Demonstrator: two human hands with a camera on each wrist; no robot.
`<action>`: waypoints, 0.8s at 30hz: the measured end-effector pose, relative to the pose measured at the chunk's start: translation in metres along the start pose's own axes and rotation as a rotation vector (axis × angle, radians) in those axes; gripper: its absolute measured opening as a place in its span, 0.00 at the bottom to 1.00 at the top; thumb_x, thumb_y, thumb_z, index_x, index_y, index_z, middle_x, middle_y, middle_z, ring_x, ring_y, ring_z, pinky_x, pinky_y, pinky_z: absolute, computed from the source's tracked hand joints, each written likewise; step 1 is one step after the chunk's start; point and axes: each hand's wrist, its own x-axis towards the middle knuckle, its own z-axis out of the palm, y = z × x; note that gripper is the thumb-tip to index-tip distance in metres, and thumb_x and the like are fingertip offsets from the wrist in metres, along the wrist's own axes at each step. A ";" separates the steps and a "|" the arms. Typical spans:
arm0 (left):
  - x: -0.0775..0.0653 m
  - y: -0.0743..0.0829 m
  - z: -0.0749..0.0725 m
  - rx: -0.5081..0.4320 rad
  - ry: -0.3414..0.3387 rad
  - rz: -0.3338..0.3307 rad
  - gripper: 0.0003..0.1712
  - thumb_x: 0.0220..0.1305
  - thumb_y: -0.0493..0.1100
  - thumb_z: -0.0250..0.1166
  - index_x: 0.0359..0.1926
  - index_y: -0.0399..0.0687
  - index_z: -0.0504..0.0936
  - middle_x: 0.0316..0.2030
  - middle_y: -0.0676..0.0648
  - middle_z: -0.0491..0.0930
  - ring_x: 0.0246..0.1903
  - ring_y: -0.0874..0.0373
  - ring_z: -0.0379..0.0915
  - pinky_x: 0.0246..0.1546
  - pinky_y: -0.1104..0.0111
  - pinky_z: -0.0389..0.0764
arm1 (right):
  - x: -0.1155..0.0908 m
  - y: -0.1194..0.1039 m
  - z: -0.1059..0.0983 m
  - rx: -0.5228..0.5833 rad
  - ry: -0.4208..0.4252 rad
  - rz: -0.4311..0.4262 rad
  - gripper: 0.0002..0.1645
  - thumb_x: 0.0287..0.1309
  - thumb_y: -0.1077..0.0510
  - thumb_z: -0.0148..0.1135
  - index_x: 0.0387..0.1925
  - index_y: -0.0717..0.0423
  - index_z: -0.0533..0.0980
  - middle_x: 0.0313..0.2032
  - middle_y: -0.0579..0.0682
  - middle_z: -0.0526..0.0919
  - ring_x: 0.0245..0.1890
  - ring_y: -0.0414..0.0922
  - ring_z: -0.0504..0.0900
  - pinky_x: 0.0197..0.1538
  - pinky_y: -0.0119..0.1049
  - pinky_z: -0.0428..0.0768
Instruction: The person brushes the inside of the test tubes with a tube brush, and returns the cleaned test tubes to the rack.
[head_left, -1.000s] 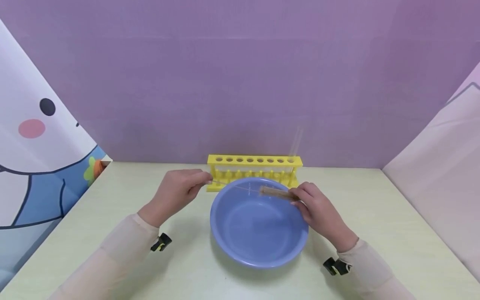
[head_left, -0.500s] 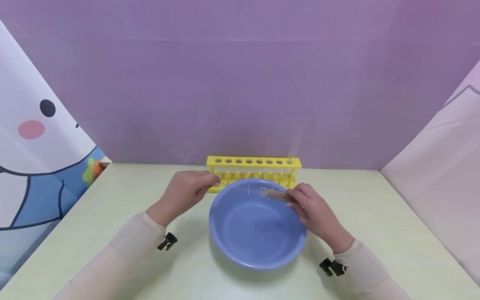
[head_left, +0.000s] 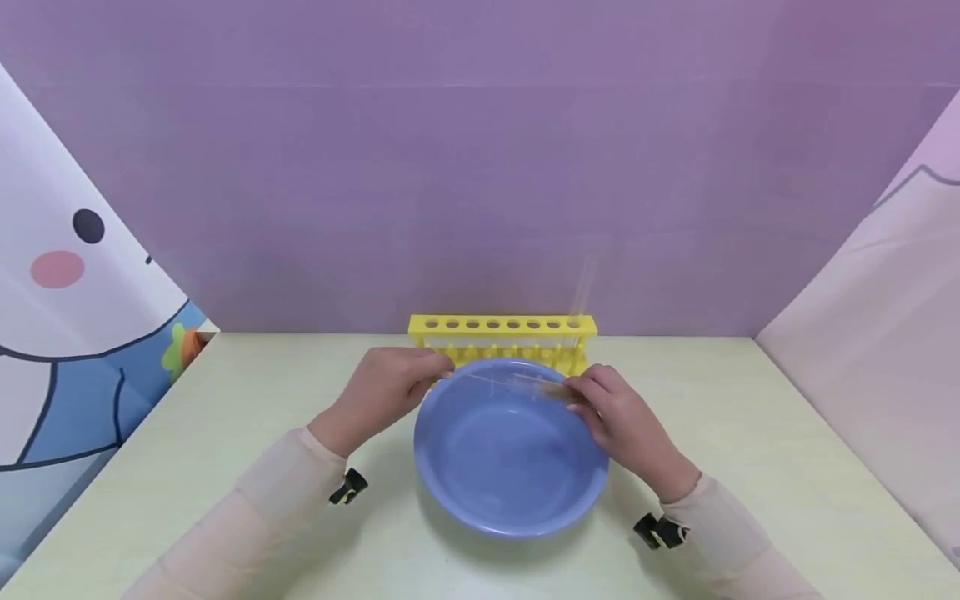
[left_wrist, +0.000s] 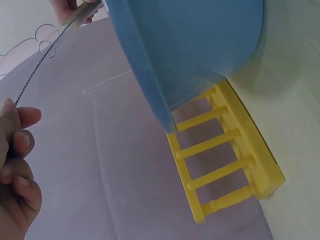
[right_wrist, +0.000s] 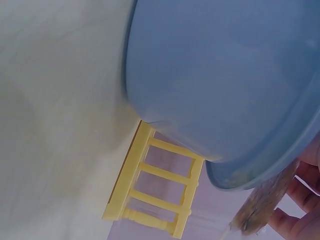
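Observation:
My left hand [head_left: 390, 387] pinches the thin twisted-wire handle [left_wrist: 40, 64] of a test tube brush between thumb and fingers. The wire runs to the right into the mouth of a clear test tube [head_left: 506, 384], whose round rim shows in the left wrist view. My right hand [head_left: 626, 417] grips the tube's other end. Brown bristles [right_wrist: 265, 202] lie inside the tube near the right fingers; their far end is hidden by the hand. Tube and brush are held roughly level over the back of a blue basin [head_left: 510, 467].
A yellow test tube rack [head_left: 502, 327] stands behind the basin, partly hidden by it. One clear tube [head_left: 583, 287] leans in the rack's right-end hole. A purple backdrop [head_left: 480, 183] rises behind the pale table [head_left: 750, 433].
My left hand has moved right, towards the right hand, and less wire shows outside the tube. The right hand stays at nearly the same place by the basin's rim.

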 end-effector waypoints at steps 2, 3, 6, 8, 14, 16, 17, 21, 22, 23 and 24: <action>0.001 0.001 0.001 -0.005 -0.015 -0.005 0.09 0.54 0.36 0.70 0.29 0.55 0.79 0.21 0.57 0.79 0.18 0.67 0.66 0.23 0.76 0.72 | 0.000 0.000 0.001 0.000 -0.002 0.007 0.20 0.41 0.70 0.72 0.40 0.64 0.78 0.34 0.49 0.75 0.35 0.42 0.72 0.35 0.33 0.76; 0.001 0.001 0.002 -0.006 -0.025 -0.009 0.08 0.53 0.37 0.70 0.29 0.55 0.79 0.22 0.57 0.80 0.18 0.66 0.66 0.23 0.75 0.72 | 0.000 -0.001 0.001 0.000 -0.004 0.010 0.20 0.42 0.70 0.72 0.40 0.64 0.78 0.34 0.49 0.75 0.35 0.41 0.71 0.35 0.32 0.76; 0.002 0.003 0.004 -0.011 -0.045 -0.015 0.08 0.54 0.37 0.70 0.28 0.54 0.79 0.23 0.56 0.80 0.19 0.66 0.66 0.24 0.75 0.73 | 0.001 -0.001 0.002 0.007 -0.009 0.013 0.20 0.42 0.70 0.72 0.41 0.63 0.78 0.34 0.48 0.74 0.35 0.41 0.71 0.35 0.32 0.76; 0.003 0.004 0.006 -0.007 -0.054 -0.016 0.08 0.54 0.38 0.69 0.29 0.54 0.79 0.23 0.57 0.80 0.19 0.66 0.67 0.24 0.75 0.73 | 0.001 -0.001 0.002 0.012 -0.006 0.005 0.20 0.41 0.70 0.72 0.41 0.63 0.78 0.34 0.48 0.74 0.35 0.41 0.72 0.35 0.32 0.76; 0.006 0.008 0.014 -0.015 -0.064 -0.018 0.04 0.57 0.41 0.67 0.29 0.54 0.80 0.22 0.58 0.79 0.19 0.67 0.69 0.26 0.74 0.75 | 0.003 0.002 0.006 0.035 0.008 -0.025 0.20 0.40 0.73 0.72 0.39 0.64 0.78 0.33 0.49 0.75 0.34 0.42 0.71 0.35 0.33 0.76; 0.007 0.010 0.015 -0.027 -0.075 -0.027 0.03 0.59 0.42 0.66 0.29 0.54 0.80 0.21 0.58 0.78 0.19 0.66 0.68 0.26 0.74 0.75 | 0.004 0.002 0.008 0.036 0.023 -0.028 0.20 0.39 0.72 0.72 0.38 0.64 0.78 0.33 0.49 0.75 0.34 0.43 0.72 0.35 0.34 0.76; 0.008 0.011 0.016 -0.036 -0.082 -0.036 0.03 0.59 0.43 0.66 0.29 0.53 0.80 0.21 0.57 0.79 0.19 0.66 0.68 0.27 0.74 0.75 | 0.004 0.002 0.008 0.039 0.030 -0.026 0.19 0.39 0.72 0.72 0.38 0.64 0.78 0.33 0.49 0.75 0.34 0.42 0.72 0.35 0.34 0.77; 0.013 0.018 0.018 -0.053 -0.133 -0.082 0.03 0.59 0.43 0.66 0.30 0.51 0.83 0.21 0.55 0.80 0.18 0.65 0.69 0.27 0.73 0.76 | 0.003 0.002 0.010 0.041 0.045 -0.019 0.19 0.38 0.71 0.73 0.37 0.64 0.78 0.33 0.50 0.75 0.34 0.42 0.72 0.34 0.34 0.77; 0.013 0.020 0.018 -0.053 -0.151 -0.094 0.03 0.59 0.43 0.65 0.31 0.51 0.84 0.21 0.55 0.80 0.18 0.65 0.69 0.27 0.73 0.75 | 0.003 0.002 0.010 0.042 0.047 -0.018 0.19 0.38 0.71 0.73 0.37 0.64 0.78 0.33 0.50 0.75 0.34 0.42 0.72 0.34 0.33 0.77; 0.013 0.022 0.019 -0.056 -0.169 -0.108 0.04 0.59 0.44 0.65 0.31 0.50 0.84 0.20 0.55 0.80 0.17 0.66 0.68 0.26 0.73 0.74 | 0.002 0.001 0.011 0.044 0.046 -0.014 0.19 0.39 0.71 0.74 0.37 0.64 0.78 0.33 0.50 0.75 0.34 0.42 0.72 0.34 0.33 0.78; 0.014 0.023 0.019 -0.056 -0.185 -0.119 0.04 0.59 0.44 0.65 0.30 0.50 0.84 0.20 0.55 0.79 0.16 0.66 0.66 0.25 0.74 0.73 | 0.002 0.001 0.011 0.045 0.047 -0.012 0.19 0.39 0.70 0.74 0.37 0.64 0.78 0.33 0.50 0.75 0.34 0.42 0.72 0.34 0.33 0.78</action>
